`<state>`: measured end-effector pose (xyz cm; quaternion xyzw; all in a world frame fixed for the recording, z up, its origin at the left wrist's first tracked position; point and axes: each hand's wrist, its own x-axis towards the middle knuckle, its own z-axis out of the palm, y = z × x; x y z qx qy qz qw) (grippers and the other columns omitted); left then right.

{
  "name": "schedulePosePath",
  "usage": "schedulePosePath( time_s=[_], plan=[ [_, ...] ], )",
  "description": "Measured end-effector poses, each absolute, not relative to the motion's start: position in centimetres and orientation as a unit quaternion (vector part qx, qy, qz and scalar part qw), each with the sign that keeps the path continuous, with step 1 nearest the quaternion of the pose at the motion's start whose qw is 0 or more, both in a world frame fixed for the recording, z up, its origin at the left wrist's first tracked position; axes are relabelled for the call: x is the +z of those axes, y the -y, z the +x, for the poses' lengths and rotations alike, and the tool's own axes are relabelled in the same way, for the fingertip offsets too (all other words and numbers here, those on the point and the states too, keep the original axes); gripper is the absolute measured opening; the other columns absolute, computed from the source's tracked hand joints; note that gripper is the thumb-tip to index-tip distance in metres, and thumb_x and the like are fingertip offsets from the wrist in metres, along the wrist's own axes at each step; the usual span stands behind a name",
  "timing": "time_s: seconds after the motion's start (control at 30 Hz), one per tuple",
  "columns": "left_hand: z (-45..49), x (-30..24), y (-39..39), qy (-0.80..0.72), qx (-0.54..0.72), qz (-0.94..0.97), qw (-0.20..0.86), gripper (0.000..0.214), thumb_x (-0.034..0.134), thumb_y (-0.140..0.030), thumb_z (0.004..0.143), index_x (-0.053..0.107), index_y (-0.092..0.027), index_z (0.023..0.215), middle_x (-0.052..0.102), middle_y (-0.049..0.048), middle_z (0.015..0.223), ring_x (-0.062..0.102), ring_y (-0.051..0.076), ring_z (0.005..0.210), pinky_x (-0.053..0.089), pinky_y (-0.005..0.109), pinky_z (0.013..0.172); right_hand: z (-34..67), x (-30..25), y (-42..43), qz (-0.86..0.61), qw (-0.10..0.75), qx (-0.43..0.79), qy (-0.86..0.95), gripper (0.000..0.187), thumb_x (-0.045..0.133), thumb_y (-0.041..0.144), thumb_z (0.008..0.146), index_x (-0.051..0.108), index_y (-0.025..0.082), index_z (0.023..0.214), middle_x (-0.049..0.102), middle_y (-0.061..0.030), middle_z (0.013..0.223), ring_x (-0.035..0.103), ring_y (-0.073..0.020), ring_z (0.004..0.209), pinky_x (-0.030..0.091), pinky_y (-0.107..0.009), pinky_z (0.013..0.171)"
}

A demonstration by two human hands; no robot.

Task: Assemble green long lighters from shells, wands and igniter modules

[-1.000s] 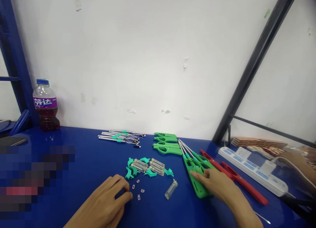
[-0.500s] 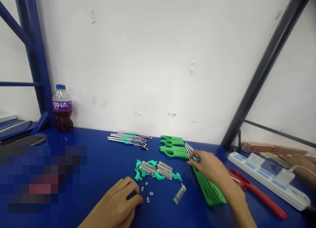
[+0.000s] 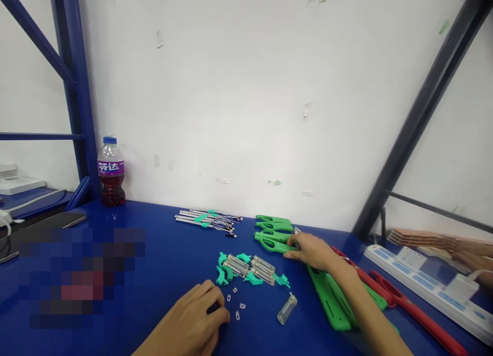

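My right hand (image 3: 308,250) reaches over the table, its thumb and fingers closed about the right end of a green lighter casing (image 3: 274,246). Its fingertips are partly hidden. More green casing halves (image 3: 274,224) lie just behind. Long green casings (image 3: 331,299) lie under my right forearm. My left hand (image 3: 198,315) rests on the blue tabletop with fingers curled and thumb near the index finger; anything inside is hidden. Several tiny pale clips (image 3: 242,306) lie right of it. Clear fuel tanks (image 3: 263,269) and teal triggers (image 3: 253,279) sit between the hands, with one tank (image 3: 287,308) apart.
Metal tubes with wires (image 3: 204,220) lie near the wall. A drink bottle (image 3: 111,173) stands at the left, near a phone (image 3: 46,230). On the right are red lighter casings (image 3: 419,315), a power strip (image 3: 427,289) and another person's hand (image 3: 475,261).
My right hand has shifted left, from beside the thin white strips onto the end of the green casing. My left hand stays put; the camera view has turned slightly left.
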<state>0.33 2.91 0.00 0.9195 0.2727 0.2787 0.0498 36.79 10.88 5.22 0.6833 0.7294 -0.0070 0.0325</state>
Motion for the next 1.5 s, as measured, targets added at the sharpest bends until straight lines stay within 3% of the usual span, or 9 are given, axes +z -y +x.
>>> schedulePosePath(
  time_s=[0.2, 0.3, 0.43, 0.53, 0.6, 0.7, 0.77, 1.0, 1.5],
  plan=[
    [0.1, 0.4, -2.8, -0.282, 0.287, 0.915, 0.044, 0.04, 0.045, 0.004, 0.093, 0.071, -0.024, 0.105, 0.072, 0.0053, 0.107, 0.068, 0.022, 0.097, 0.058, 0.031, 0.088, 36.1, 5.8, -9.9, 0.655, -0.003, 0.001, -0.755, 0.029, 0.071, 0.041, 0.101, 0.072, 0.018, 0.118, 0.072, -0.0088, 0.123, 0.071, -0.0256, 0.106, 0.058, -0.046, 0.093],
    [0.1, 0.3, -3.0, -0.297, 0.318, 0.899, 0.042, 0.042, 0.046, -0.001, 0.098, 0.069, -0.027, 0.122, 0.072, 0.0052, 0.112, 0.07, 0.022, 0.1, 0.059, 0.031, 0.093, 35.2, 7.0, -8.5, 0.648, -0.041, 0.003, -0.76, 0.026, 0.072, 0.042, 0.099, 0.075, 0.018, 0.109, 0.072, -0.011, 0.115, 0.071, -0.0277, 0.098, 0.053, -0.04, 0.087],
    [0.3, -0.6, -3.3, -0.348, 0.41, 0.835, 0.112, 0.059, 0.048, -0.014, 0.103, 0.041, -0.033, 0.159, 0.07, 0.0043, 0.117, 0.072, 0.017, 0.084, 0.061, 0.024, 0.079, 32.3, 9.0, -4.8, 0.618, -0.09, -0.029, -0.781, 0.023, 0.071, 0.046, 0.099, 0.075, 0.025, 0.107, 0.073, -0.0035, 0.108, 0.07, -0.0236, 0.094, 0.049, -0.031, 0.08],
    [0.2, -1.0, -3.5, -0.38, 0.45, 0.775, 0.229, 0.067, 0.053, -0.026, 0.105, 0.028, -0.034, 0.167, 0.071, 0.0039, 0.116, 0.068, 0.013, 0.071, 0.062, 0.026, 0.076, 29.3, 9.4, -1.9, 0.58, -0.123, -0.083, -0.801, 0.017, 0.079, 0.042, 0.092, 0.074, 0.029, 0.1, 0.07, 0.0026, 0.099, 0.068, -0.0189, 0.085, 0.045, -0.026, 0.073],
    [-0.1, -0.5, -3.6, -0.365, 0.439, 0.747, 0.342, 0.056, 0.056, -0.038, 0.107, 0.043, -0.029, 0.161, 0.075, 0.0043, 0.104, 0.071, 0.016, 0.074, 0.062, 0.029, 0.079, 27.6, 9.0, -0.5, 0.568, -0.132, -0.107, -0.805, 0.016, 0.082, 0.038, 0.088, 0.074, 0.028, 0.098, 0.067, 0.003, 0.095, 0.065, -0.018, 0.079, 0.041, -0.026, 0.069],
    [-0.5, 0.9, -3.6, -0.336, 0.406, 0.696, 0.487, 0.046, 0.062, -0.057, 0.103, 0.074, -0.021, 0.129, 0.077, 0.0052, 0.082, 0.074, 0.021, 0.075, 0.061, 0.028, 0.072, 26.1, 8.0, 0.6, 0.575, -0.114, -0.114, -0.802, 0.025, 0.089, 0.032, 0.077, 0.076, 0.027, 0.098, 0.067, 0.0021, 0.095, 0.065, -0.0191, 0.077, 0.037, -0.027, 0.066],
    [-0.7, 1.9, -3.6, -0.335, 0.402, 0.671, 0.525, 0.048, 0.073, -0.061, 0.095, 0.08, -0.019, 0.116, 0.079, 0.0067, 0.081, 0.075, 0.023, 0.073, 0.06, 0.028, 0.07, 25.8, 7.6, 1.0, 0.59, -0.112, -0.113, -0.791, 0.029, 0.09, 0.03, 0.074, 0.076, 0.028, 0.099, 0.068, 0.0013, 0.098, 0.067, -0.0203, 0.078, 0.037, -0.027, 0.066],
    [-0.8, 2.4, -3.9, -0.309, 0.397, 0.637, 0.584, 0.054, 0.086, -0.063, 0.081, 0.086, -0.014, 0.104, 0.081, 0.0097, 0.078, 0.073, 0.023, 0.067, 0.06, 0.032, 0.069, 26.3, 8.3, 2.6, 0.592, -0.152, -0.137, -0.78, 0.024, 0.088, 0.034, 0.076, 0.073, 0.029, 0.095, 0.071, 0.0036, 0.088, 0.068, -0.0193, 0.075, 0.04, -0.026, 0.063],
    [-0.4, 1.9, -4.2, -0.265, 0.429, 0.604, 0.617, 0.065, 0.083, -0.074, 0.078, 0.084, -0.014, 0.101, 0.079, 0.0089, 0.073, 0.072, 0.021, 0.061, 0.057, 0.029, 0.06, 26.1, 8.9, 3.5, 0.561, -0.271, -0.101, -0.776, 0.016, 0.084, 0.038, 0.077, 0.072, 0.031, 0.084, 0.068, 0.0052, 0.075, 0.065, -0.017, 0.065, 0.046, -0.024, 0.058]
  ],
)
